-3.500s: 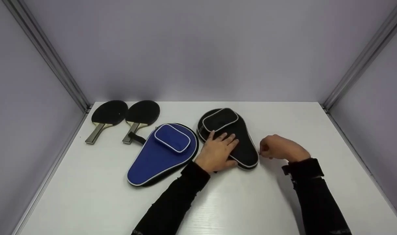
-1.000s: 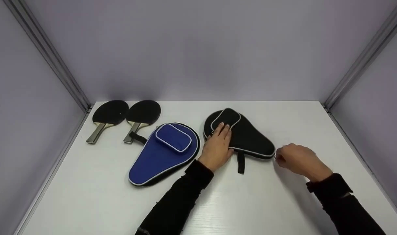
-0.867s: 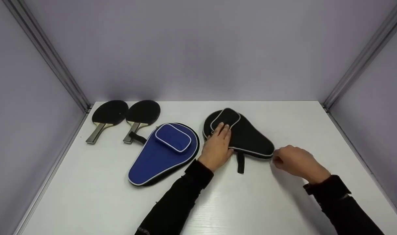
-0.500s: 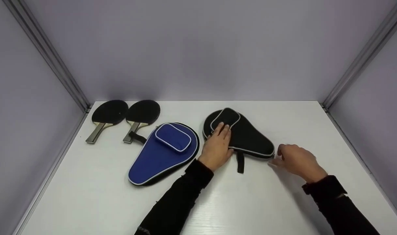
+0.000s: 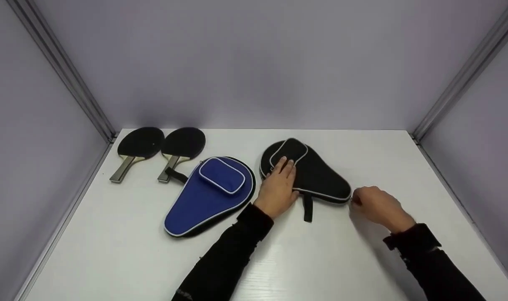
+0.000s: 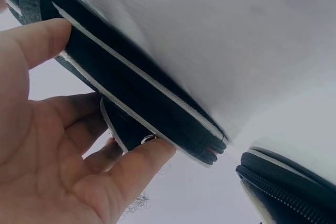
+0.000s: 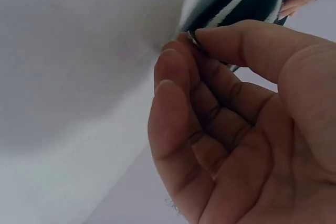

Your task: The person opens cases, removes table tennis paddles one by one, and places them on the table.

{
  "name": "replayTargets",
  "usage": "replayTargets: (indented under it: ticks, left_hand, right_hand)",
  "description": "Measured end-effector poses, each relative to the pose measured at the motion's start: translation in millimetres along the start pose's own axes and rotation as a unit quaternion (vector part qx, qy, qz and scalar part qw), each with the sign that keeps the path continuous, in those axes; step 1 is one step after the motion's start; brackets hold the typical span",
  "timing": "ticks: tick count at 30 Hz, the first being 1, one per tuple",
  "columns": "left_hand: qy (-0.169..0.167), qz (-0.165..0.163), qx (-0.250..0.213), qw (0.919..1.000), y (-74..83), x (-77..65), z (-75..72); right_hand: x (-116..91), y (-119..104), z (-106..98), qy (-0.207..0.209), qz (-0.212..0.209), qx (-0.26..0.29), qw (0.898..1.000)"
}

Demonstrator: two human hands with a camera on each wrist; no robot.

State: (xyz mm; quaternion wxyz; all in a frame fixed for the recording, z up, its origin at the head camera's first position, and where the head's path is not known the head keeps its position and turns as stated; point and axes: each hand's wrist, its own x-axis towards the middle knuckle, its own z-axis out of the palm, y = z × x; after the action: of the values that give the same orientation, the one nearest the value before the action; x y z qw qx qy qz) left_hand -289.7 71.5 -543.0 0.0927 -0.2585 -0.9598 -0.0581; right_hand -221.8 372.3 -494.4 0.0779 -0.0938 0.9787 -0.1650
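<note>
A black table tennis bat case [image 5: 320, 177] with white piping lies flat at the centre right, its narrow end pointing right. My left hand [image 5: 277, 192] rests on its wide end, fingers extended over the small pocket [image 5: 288, 151]. The thumb [image 6: 44, 38] lies along the case's side in the left wrist view. At the narrow tip my right hand [image 5: 381, 209] pinches a small metal zipper pull [image 7: 192, 37] between thumb and index finger; the fingers cover most of it. A short black strap [image 5: 307, 207] sticks out from the case's near side.
A blue bat case [image 5: 195, 205] with a pocket lies just left of the black one, its strap [image 5: 176, 176] over a bat's handle. Two black-faced bats [image 5: 141, 143] lie at the back left of the white table [image 5: 124, 234]. Pale walls [image 5: 254, 62] enclose the back and sides.
Since the earliest frame the black case has turned, its narrow end swinging right, and the right hand has moved right too. Half a second ago the right thumb and fingers were apart; now they pinch.
</note>
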Motion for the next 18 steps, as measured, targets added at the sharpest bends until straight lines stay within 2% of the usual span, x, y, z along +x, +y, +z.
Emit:
replayTargets:
  ticks: [2,9,11,15,18]
  left_hand:
    - [0.013,0.003,-0.019,0.9997,-3.9,4.2,10.9]
    - [0.011,0.007,0.000,0.9999,-1.7,1.7,2.1]
    - [0.014,0.008,0.000,0.9999,-2.1,3.1,5.7]
    - [0.025,0.016,-0.021,0.9993,-8.7,9.9,27.8]
    - [0.023,0.025,0.002,0.9994,-14.2,15.1,41.5]
  right_hand:
    - [-5.8,-5.3,-0.6,0.010,0.003,-0.008,1.000]
    - [-19.0,-32.3,4.6,0.051,-0.028,-0.041,0.998]
    - [-19.9,-39.5,7.1,0.065,-0.039,-0.051,0.996]
    - [-17.5,-53.8,12.3,0.094,-0.057,-0.074,0.991]
    - [-12.4,-63.6,18.1,0.117,-0.073,-0.092,0.986]
